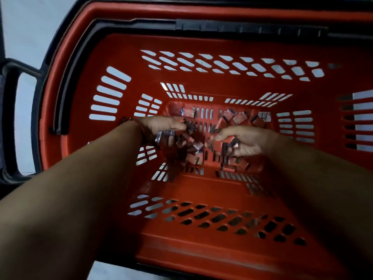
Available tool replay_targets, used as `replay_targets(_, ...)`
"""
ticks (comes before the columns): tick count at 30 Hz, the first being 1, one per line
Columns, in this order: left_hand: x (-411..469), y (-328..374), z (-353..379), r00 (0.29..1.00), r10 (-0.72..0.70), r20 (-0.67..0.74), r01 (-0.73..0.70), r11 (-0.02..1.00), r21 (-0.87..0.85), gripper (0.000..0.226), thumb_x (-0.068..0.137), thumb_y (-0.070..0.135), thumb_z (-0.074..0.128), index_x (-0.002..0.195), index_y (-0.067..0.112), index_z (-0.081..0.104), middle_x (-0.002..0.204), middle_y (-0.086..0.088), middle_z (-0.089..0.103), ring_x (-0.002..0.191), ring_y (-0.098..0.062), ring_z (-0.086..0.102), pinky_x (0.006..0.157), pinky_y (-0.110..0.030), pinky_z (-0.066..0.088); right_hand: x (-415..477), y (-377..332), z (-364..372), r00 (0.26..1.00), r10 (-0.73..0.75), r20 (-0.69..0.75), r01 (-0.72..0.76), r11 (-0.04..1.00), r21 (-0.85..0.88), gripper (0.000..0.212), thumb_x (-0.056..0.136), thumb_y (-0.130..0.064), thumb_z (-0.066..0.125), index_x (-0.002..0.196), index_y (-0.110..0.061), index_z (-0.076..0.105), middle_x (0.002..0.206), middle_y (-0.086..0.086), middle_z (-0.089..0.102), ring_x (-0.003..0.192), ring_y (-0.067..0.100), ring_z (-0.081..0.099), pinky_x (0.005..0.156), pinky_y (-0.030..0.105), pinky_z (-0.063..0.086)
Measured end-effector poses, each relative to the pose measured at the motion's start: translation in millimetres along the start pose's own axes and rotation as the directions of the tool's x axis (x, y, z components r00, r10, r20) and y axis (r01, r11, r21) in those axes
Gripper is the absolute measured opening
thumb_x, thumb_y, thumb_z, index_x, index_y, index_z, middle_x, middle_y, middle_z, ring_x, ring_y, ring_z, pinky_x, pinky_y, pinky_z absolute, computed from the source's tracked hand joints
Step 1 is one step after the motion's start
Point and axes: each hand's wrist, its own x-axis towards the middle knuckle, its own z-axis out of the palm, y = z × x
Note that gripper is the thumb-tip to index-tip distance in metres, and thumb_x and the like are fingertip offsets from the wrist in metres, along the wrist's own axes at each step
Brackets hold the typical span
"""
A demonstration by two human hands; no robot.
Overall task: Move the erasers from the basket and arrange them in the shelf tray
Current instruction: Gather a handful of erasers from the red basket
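A: Where are your hands just now?

B: Both reach over the near wall of the red slotted plastic basket (pixel 201 249) to its floor. My left hand (pixel 161 127) has its fingers curled round a clutch of small red-and-dark wrapped erasers (pixel 166 136); a thin red thread bracelet (pixel 141 128) sits on that wrist. My right hand (pixel 245 141) is curled likewise, gripping several more under its thumb.

A: And the loose ones?

B: Some lie in a heap between my two hands; a few lie just nearer me than my right hand. Beyond my right knuckles more are scattered, beside a white paper label (pixel 264 116) with handwriting too blurred to read. One lies beyond my left thumb.

A: Farther out?

B: Past both hands rises the far wall, and along its rim lies a folded black plastic handle (pixel 242 28). Out to the left of my left forearm a dark loop grip (pixel 9 118) stands off the basket over pale floor (pixel 26 27).
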Motion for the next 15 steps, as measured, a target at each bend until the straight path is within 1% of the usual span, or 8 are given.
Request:
replay_targets(1, -11.1, 7.0, 11.6, 0.998, 0.03, 0.046, -0.023, 0.99, -0.142, 0.051, 0.075, 0.024, 0.079, 0.121, 0.009, 0.065, 0.108, -0.022, 0.075, 0.081, -0.021, 0.073, 0.042, -0.017, 0.052, -1.4, -0.8, -4.8, 1.0, -0.001, 0.027, 0.0, 0.999, 0.046, 0.019, 0.079, -0.001, 0.07, 0.098, -0.005, 0.072, 0.099, 0.011, 0.073, 0.082, 0.017, 0.072, 0.074, 0.031, 0.063)
replay_targets(2, -16.2, 6.7, 19.4, 0.991, 0.071, 0.111, -0.036, 0.958, -0.284, 0.035, 0.081, 0.016, 0.067, 0.116, 0.013, 0.064, 0.097, -0.018, 0.076, 0.074, -0.019, 0.074, 0.04, -0.014, 0.05, -3.9, -2.3, -6.1, 0.998, -0.008, 0.064, 0.003, 0.997, 0.076, 0.02, 0.078, 0.001, 0.07, 0.096, -0.005, 0.074, 0.103, 0.014, 0.073, 0.09, 0.022, 0.072, 0.084, 0.038, 0.062)
replay_targets(3, -24.0, 8.3, 28.9, 0.987, 0.097, 0.128, -0.035, 0.908, -0.417, 0.031, 0.084, 0.012, 0.061, 0.114, 0.016, 0.064, 0.094, -0.017, 0.076, 0.074, -0.02, 0.074, 0.04, -0.013, 0.049, -6.6, -4.1, -5.6, 0.996, -0.013, 0.092, 0.005, 0.996, 0.087, 0.017, 0.077, 0.002, 0.067, 0.09, -0.005, 0.075, 0.1, 0.016, 0.073, 0.09, 0.024, 0.072, 0.085, 0.041, 0.062)
replay_targets(5, -26.1, 5.4, 39.8, 0.977, 0.147, 0.154, -0.034, 0.821, -0.57, 0.031, 0.085, 0.008, 0.058, 0.115, 0.017, 0.062, 0.094, -0.02, 0.075, 0.078, -0.022, 0.074, 0.04, -0.014, 0.05, -10.6, -8.0, -3.2, 0.994, -0.006, 0.112, -0.005, 0.996, 0.094, 0.017, 0.079, 0.002, 0.06, 0.084, -0.005, 0.074, 0.098, 0.017, 0.074, 0.084, 0.025, 0.075, 0.069, 0.04, 0.064)
replay_targets(8, -21.1, 3.5, 46.4, 0.982, 0.139, 0.129, -0.033, 0.795, -0.605, 0.035, 0.084, 0.004, 0.059, 0.117, 0.014, 0.054, 0.088, -0.017, 0.072, 0.078, -0.02, 0.074, 0.037, -0.015, 0.048, -11.1, -9.0, -1.6, 0.973, -0.018, 0.229, -0.004, 0.995, 0.096, 0.025, 0.083, 0.004, 0.056, 0.098, -0.007, 0.073, 0.115, 0.018, 0.073, 0.097, 0.029, 0.075, 0.072, 0.043, 0.064)
replay_targets(11, -21.3, 3.7, 50.5, 0.984, 0.137, 0.114, -0.041, 0.797, -0.602, 0.038, 0.083, 0.003, 0.058, 0.12, 0.012, 0.055, 0.087, -0.016, 0.071, 0.075, -0.018, 0.073, 0.037, -0.014, 0.048, -6.8, -7.9, -6.3, 0.969, -0.041, 0.243, 0.02, 0.996, 0.088, 0.033, 0.087, 0.005, 0.053, 0.114, -0.007, 0.069, 0.125, 0.019, 0.069, 0.108, 0.033, 0.072, 0.075, 0.046, 0.063)
replay_targets(13, -21.3, 2.7, 49.7, 0.986, 0.126, 0.109, -0.032, 0.785, -0.619, 0.032, 0.084, 0.003, 0.058, 0.115, 0.011, 0.054, 0.086, -0.017, 0.07, 0.072, -0.018, 0.073, 0.036, -0.014, 0.048, -5.9, -6.5, -8.2, 0.959, -0.048, 0.279, 0.017, 0.994, 0.112, 0.037, 0.091, 0.004, 0.049, 0.122, -0.007, 0.064, 0.131, 0.021, 0.066, 0.117, 0.042, 0.067, 0.08, 0.049, 0.062)
replay_targets(15, -19.6, 2.3, 47.2, 0.985, 0.115, 0.128, -0.004, 0.759, -0.651, 0.031, 0.085, 0.003, 0.057, 0.114, 0.011, 0.051, 0.086, -0.018, 0.069, 0.066, -0.018, 0.073, 0.036, -0.014, 0.048, -6.0, -5.5, -8.3, 0.948, -0.046, 0.314, 0.002, 0.99, 0.139, 0.037, 0.092, 0.003, 0.048, 0.122, -0.007, 0.067, 0.135, 0.023, 0.062, 0.121, 0.052, 0.061, 0.086, 0.053, 0.06)
